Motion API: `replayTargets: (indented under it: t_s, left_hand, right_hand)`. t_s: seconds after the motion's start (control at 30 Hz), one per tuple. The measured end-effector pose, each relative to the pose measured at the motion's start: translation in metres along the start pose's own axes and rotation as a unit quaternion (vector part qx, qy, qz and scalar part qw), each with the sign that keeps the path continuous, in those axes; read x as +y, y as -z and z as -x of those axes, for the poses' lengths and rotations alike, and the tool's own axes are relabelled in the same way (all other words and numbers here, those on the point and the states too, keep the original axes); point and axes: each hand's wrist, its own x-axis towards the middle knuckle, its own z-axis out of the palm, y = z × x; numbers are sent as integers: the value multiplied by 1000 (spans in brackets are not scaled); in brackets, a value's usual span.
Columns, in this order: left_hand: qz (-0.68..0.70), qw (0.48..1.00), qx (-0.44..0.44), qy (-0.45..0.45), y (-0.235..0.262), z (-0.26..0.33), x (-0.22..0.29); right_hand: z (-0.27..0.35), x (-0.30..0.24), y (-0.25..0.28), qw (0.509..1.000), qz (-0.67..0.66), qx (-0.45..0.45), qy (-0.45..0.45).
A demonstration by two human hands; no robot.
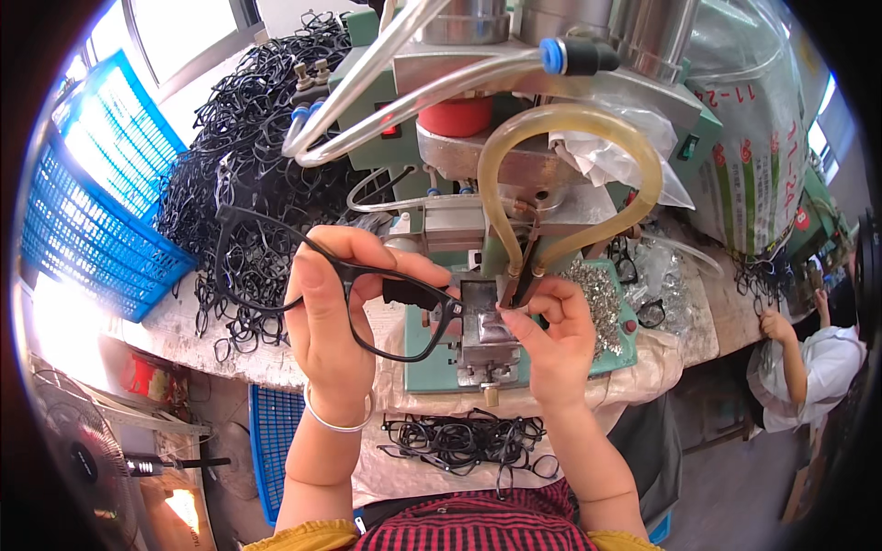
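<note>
Spectacles [352, 273] curve smooth and black beside metal fixture [489, 329].

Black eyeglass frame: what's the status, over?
Left hand gripping black eyeglass frame. Right hand beside metal fixture, grip unclear. Yellowed hose loop beyond right hand.

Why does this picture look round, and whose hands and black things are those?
A wide fisheye camera on a person's head looks down, bending straight edges. These are that person's own bare hands. The left hand holds a black eyeglass frame. The right hand is at a metal block on a green-and-metal bench machine with hoses; whether it pinches something small, I can't tell. On the worktable, a big heap of black eyeglass frames lies to the left, and small silvery metal parts lie in a green tray to the right.
</note>
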Motion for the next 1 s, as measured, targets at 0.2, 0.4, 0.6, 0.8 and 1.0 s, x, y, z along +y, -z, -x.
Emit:
replayTargets:
  t_s: [0.2, 0.4, 0.6, 0.8, 1.0]
  left_hand:
    - [28, 996, -56, 60, -2, 25, 14]
    - [282, 760, -217, 544, 3, 79, -15]
    - [341, 687, -204, 609, -17, 68, -45]
    - [330, 697, -174, 612, -26, 70, -46]
    - [305, 718, -186, 598, -25, 71, -45]
  right_hand:
    - [19, -23, 15, 996, 72, -57, 20]
    - [51, -30, 119, 744, 661, 48, 81]
    - [22, 32, 142, 756, 625, 71, 182]
    - [-16, 29, 130, 767, 603, 117, 184]
    - [-11, 34, 106, 747, 615, -16, 252]
